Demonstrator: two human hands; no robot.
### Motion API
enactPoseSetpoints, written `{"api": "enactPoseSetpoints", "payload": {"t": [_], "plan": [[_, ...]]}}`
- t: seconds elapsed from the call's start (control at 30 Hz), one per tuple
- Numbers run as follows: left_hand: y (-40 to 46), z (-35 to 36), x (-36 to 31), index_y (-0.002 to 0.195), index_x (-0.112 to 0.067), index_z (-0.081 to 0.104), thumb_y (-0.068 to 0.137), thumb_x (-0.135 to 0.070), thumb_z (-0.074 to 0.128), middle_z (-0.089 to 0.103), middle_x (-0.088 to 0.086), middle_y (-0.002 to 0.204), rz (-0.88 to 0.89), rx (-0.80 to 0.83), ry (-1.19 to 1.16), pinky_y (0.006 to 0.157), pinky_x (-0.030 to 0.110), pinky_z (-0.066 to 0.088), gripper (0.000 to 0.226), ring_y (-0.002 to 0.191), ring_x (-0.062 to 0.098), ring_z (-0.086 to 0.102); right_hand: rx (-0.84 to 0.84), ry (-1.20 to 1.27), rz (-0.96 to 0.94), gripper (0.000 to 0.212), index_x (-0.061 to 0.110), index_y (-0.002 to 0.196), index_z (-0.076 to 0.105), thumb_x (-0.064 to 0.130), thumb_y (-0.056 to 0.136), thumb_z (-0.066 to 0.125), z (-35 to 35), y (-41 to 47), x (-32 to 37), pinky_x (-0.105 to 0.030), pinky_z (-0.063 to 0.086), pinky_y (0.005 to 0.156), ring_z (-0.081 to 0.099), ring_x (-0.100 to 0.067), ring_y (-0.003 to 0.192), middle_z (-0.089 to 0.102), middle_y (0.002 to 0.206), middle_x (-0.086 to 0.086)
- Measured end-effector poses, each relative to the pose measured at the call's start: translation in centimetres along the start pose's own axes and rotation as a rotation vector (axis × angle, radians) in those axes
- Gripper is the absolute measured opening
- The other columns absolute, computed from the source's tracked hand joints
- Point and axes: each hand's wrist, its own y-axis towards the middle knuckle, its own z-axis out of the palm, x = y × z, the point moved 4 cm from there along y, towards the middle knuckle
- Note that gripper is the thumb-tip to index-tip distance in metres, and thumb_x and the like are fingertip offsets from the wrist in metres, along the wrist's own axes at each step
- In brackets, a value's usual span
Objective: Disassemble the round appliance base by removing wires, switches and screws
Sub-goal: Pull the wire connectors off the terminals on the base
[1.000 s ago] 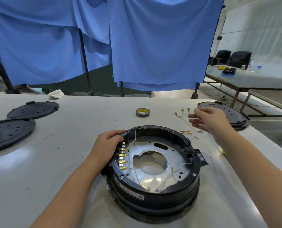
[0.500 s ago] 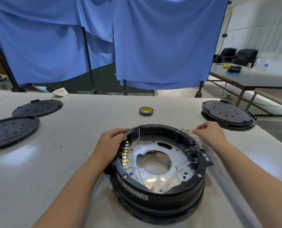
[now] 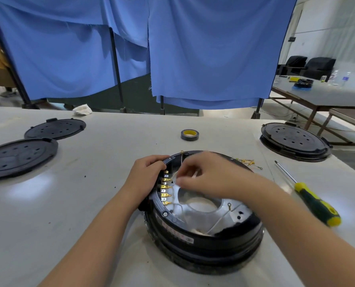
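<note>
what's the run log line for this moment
left hand grips base rim | right hand at wires by terminals, blurred | screwdriver idle on table

Glossy black plastic base [image 3: 203,243], shiny metal plate [image 3: 195,219].

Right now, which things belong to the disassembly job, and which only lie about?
Job: base, left hand, right hand, wires, removed wires, screwdriver.
Lying about: tape, left covers, right unit, rag.
</note>
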Motion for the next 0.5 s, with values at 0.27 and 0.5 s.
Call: {"api": "enactPoseSetpoints", "payload": {"t": [0.27,0.5], "plan": [[0.2,0.1,0.0,0.086,-0.024,0.072,0.085,0.001,0.051,0.07,-0.008,0.077,0.028,-0.001,-0.015,0.056,0.008,0.048,0.032,0.06,-0.003,0.062,0.172,-0.143,-0.006,0.007,0.025,0.085,0.068,0.025,0.078,0.069,3.8,0.0,0.9,-0.024,0.046,0.062,0.059,-0.009,0.07,0.067,0.076,0.005],[0.5,0.0,0.2,0.086,-0.026,0.071,0.085,-0.001,0.052,0.071,-0.006,0.082,0.032,0.005,-0.013,0.059,0.01,0.05,0.032,0.071,0.006,0.063,0.095,-0.2,-0.058,0.003,0.026,0.079,0.066,0.028,0.082,0.065,4.2,0.1,0.8,-0.018,0.04,0.057,0.055,-0.008,0.07,0.058,0.071,0.01]]}}
